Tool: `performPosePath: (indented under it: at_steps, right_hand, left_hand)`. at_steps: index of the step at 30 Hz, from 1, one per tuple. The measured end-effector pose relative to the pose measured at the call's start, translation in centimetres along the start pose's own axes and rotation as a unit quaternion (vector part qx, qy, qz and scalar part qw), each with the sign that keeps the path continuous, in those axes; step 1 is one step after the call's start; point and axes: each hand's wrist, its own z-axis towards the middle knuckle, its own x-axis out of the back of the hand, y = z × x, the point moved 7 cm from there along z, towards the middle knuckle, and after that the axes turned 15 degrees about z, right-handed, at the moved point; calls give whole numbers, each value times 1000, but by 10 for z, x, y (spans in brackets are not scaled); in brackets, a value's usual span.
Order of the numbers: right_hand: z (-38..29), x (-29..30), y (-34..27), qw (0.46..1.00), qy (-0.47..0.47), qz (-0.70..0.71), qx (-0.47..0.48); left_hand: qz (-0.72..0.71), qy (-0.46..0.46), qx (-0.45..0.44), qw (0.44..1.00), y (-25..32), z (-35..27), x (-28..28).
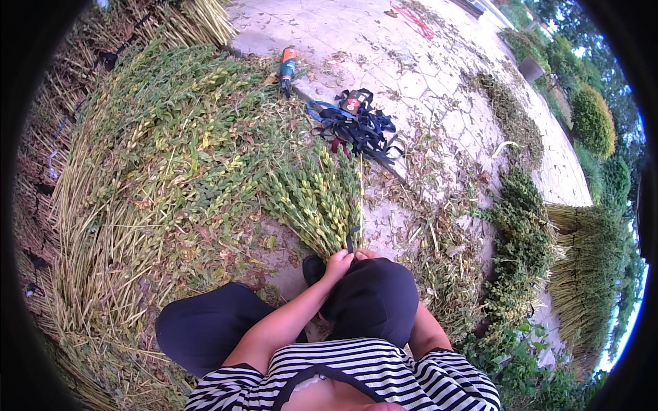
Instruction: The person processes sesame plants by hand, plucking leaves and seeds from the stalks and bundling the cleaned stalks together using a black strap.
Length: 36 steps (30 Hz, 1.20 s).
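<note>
A bundle of cut green seed-pod stalks [321, 198], likely sesame, lies fanned out just beyond my knees. My left hand [339, 263] grips a black fabric strip [350, 239] at the near end of the bundle. Close beside it, my right hand [366, 254] is at the same strip, partly hidden behind my raised right knee; its fingertips meet near those of the left. The lower stalks are hidden by my hands and leg. Past the bundle's tips lies a tangled heap of dark fabric strips [362, 128].
Loose cut stalks [169, 144] cover the ground at left. A blue and orange bottle [288, 64] lies beyond them. Red cord [414, 20] rests on the paving farther off. At right, more piled plants [519, 241] and standing bundles [583, 272] line the paving. Dry leaves litter the ground.
</note>
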Motion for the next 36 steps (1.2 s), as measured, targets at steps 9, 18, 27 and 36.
performPosePath:
  at_steps: [9,18,27,36]
  right_hand:
    - [-5,4,20,993,47,109,16]
    - [-3,9,25,985,75,151,37]
    - [-2,9,29,980,85,174,46]
    - [0,23,36,971,101,205,73]
  left_hand:
    - [114,46,-40,992,12,1,5]
    - [359,70,-32,930,16,2,28]
    - [559,-88,48,823,17,-8,8]
    - [657,-174,-34,732,52,-17,4]
